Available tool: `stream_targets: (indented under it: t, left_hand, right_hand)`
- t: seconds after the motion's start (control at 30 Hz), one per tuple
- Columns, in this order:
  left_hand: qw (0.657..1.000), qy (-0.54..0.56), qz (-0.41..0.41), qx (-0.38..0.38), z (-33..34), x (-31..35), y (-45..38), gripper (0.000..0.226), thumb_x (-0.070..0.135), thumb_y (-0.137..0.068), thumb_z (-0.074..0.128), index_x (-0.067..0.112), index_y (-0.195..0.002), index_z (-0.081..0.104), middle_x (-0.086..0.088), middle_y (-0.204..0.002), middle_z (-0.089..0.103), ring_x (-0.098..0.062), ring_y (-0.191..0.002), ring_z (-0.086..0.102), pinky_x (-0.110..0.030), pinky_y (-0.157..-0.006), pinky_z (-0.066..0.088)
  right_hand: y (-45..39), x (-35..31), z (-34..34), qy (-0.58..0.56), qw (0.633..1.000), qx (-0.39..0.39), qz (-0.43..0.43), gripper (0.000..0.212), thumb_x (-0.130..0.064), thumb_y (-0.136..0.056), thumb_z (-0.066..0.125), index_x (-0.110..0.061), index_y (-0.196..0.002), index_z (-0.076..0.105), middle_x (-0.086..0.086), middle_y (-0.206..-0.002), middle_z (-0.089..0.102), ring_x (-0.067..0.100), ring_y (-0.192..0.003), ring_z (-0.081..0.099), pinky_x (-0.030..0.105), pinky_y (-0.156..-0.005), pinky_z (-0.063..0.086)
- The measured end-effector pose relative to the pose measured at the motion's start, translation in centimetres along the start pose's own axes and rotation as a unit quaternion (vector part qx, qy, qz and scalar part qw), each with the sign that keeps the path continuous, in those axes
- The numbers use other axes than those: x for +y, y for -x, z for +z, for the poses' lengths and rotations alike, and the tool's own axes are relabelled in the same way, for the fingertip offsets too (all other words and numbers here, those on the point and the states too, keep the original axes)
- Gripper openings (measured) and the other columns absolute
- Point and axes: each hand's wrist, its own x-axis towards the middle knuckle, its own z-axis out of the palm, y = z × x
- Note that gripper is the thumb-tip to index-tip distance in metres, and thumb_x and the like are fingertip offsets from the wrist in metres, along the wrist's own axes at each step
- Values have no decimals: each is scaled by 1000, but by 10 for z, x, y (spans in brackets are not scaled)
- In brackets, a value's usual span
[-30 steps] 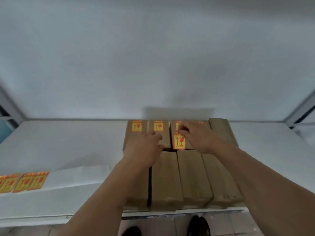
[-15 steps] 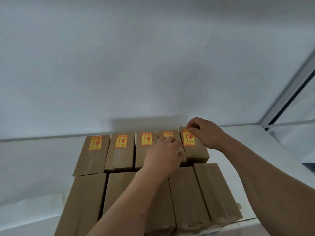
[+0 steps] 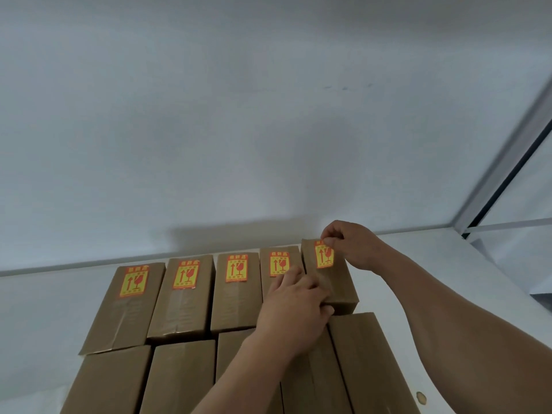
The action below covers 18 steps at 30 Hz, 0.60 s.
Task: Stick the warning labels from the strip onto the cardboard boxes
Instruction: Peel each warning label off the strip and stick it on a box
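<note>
Right hand (image 3: 354,246) shifted, pinching label (image 3: 324,256) top; left hand (image 3: 294,306) flat, steadying box (image 3: 334,282)

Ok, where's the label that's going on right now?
In the head view it sits on the far end of the rightmost back-row box, right of centre: the newest label, its top edge under the right hand, the left hand just in front.

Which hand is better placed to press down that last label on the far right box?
Probably the right hand: its fingertips already pinch the top edge of the label on the far right box. The left hand lies lower, steadying that box's near end.
</note>
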Motion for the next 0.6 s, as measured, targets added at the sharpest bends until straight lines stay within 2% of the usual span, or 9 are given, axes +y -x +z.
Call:
stream_targets:
  t: [0.17, 0.6]
  left_hand:
    - [1000, 13, -6, 4, -1, 1, -1, 41, 46, -100, 33, 36, -137, 46, 15, -149, 35, -18, -143, 7, -41, -115, 5]
    - [1000, 12, -12, -8, -1, 1, 1, 42, 46, -100, 33, 36, -139, 44, 14, -151, 33, -19, -144, 7, -41, -116, 4]
  right_hand:
    - [-10, 6, 11, 18, 1000, -6, -12, 9, -24, -98, 51, -28, -98, 59, -11, -96, 60, 7, -88, 54, 20, -67, 39]
    - [-19, 19, 8, -5, 999, -33, -20, 8, -21, -93, 60, -23, -99, 63, -9, -96, 62, 10, -91, 56, 22, -74, 45]
